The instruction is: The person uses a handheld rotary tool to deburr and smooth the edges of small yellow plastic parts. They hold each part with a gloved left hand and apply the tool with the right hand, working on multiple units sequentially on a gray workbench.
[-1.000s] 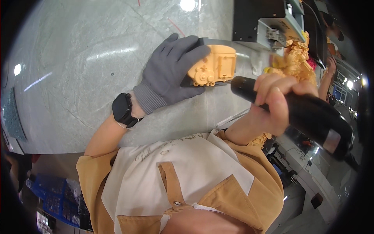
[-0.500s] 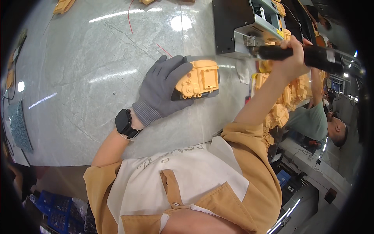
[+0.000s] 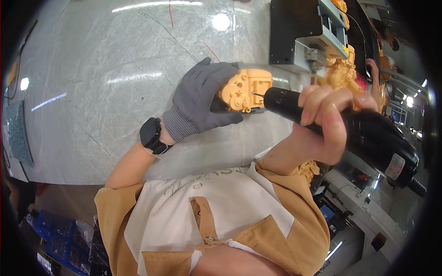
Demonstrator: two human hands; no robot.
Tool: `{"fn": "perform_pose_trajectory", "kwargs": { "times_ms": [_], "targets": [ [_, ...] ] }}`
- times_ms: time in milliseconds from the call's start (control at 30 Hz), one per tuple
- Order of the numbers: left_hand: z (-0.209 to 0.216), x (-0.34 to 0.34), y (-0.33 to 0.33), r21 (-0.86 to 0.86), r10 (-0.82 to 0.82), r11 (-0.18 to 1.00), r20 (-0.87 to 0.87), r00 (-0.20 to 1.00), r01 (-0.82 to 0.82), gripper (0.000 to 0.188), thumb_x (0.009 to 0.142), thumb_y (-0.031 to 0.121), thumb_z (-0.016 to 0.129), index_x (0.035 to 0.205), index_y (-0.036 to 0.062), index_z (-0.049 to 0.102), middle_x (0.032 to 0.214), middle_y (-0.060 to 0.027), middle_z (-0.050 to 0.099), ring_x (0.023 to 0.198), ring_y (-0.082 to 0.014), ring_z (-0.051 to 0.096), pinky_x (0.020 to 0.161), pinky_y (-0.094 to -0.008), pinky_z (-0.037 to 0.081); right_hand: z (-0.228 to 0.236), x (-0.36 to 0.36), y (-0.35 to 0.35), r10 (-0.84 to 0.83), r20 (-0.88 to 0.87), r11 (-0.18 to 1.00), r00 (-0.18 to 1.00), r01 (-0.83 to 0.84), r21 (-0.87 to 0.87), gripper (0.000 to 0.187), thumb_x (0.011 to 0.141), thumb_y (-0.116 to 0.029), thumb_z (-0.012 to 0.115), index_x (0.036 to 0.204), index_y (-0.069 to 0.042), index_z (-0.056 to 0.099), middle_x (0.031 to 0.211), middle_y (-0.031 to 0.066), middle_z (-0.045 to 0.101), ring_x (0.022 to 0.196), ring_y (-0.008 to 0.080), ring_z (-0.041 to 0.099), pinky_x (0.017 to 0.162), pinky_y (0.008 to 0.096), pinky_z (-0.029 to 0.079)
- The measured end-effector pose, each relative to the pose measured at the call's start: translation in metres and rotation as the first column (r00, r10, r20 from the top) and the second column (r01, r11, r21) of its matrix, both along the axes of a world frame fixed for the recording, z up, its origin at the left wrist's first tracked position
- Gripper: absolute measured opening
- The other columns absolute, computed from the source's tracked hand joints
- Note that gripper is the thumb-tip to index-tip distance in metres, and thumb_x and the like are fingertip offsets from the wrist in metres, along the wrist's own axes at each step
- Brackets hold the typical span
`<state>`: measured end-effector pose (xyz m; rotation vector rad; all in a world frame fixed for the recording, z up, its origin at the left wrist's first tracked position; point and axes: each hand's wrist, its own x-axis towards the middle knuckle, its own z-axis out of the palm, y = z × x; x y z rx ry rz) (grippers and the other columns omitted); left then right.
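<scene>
My left hand (image 3: 202, 96), in a grey glove, is wrapped around the left side of a yellow-orange plastic housing (image 3: 248, 89) with round bosses and a rectangular recess. A dark block (image 3: 258, 111) shows under the housing. My bare right hand (image 3: 329, 115) grips a black power screwdriver (image 3: 368, 133), held almost level. The thin bit (image 3: 258, 94) points left, over the right part of the housing. I cannot tell whether its tip touches the plastic.
A black and grey metal machine (image 3: 299, 37) stands at the far right of the grey table (image 3: 115, 101). More orange housings (image 3: 343, 73) are piled to its right. Thin red wires (image 3: 211, 49) lie beyond my left hand. Blue crates (image 3: 55, 239) stand at lower left.
My right hand has brought the screwdriver from beside the machine, nearer and to the left, over the housing. My left hand keeps its hold on the housing.
</scene>
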<state>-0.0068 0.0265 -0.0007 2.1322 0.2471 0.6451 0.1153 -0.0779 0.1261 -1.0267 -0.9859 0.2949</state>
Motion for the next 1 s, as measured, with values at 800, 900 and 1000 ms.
{"fn": "perform_pose_trajectory", "kwargs": {
  "times_ms": [800,900,1000],
  "targets": [
    [-0.001,0.002,0.004,-0.088,0.094,0.992,0.029,0.995,-0.091,0.07,0.057,0.031,0.078,0.115,0.0102,0.045,0.104,-0.0065,0.057,0.098,-0.0228,0.055,0.1,-0.0485,0.031,-0.013,0.005,0.045,-0.04,0.075,0.979,0.996,0.054,-0.195,0.03,0.071,0.0,0.05,0.1,-0.004,0.042,0.058,0.0058,0.042,0.045,0.0166,0.043,0.052,0.0346,0.04],
    [-0.003,-0.001,0.005,-0.165,0.094,0.982,0.022,0.995,-0.089,0.067,0.058,0.031,0.077,0.114,0.0106,0.047,0.102,-0.0043,0.058,0.097,-0.0206,0.055,0.103,-0.0498,0.025,-0.014,0.011,0.045,0.027,0.104,0.97,0.994,-0.001,-0.242,0.03,0.069,0.0,0.05,0.099,-0.005,0.044,0.056,0.0055,0.041,0.044,0.0155,0.041,0.052,0.0337,0.039],
    [-0.005,0.0,0.005,-0.173,0.121,0.979,0.054,0.991,-0.11,0.064,0.06,0.032,0.075,0.114,0.0106,0.048,0.101,-0.0027,0.059,0.096,-0.0192,0.056,0.105,-0.0489,0.023,-0.015,0.009,0.043,0.008,0.102,0.969,0.995,0.018,-0.248,0.029,0.068,0.001,0.049,0.096,-0.005,0.047,0.055,0.0052,0.041,0.043,0.0143,0.039,0.051,0.0329,0.038]
  ]
}}
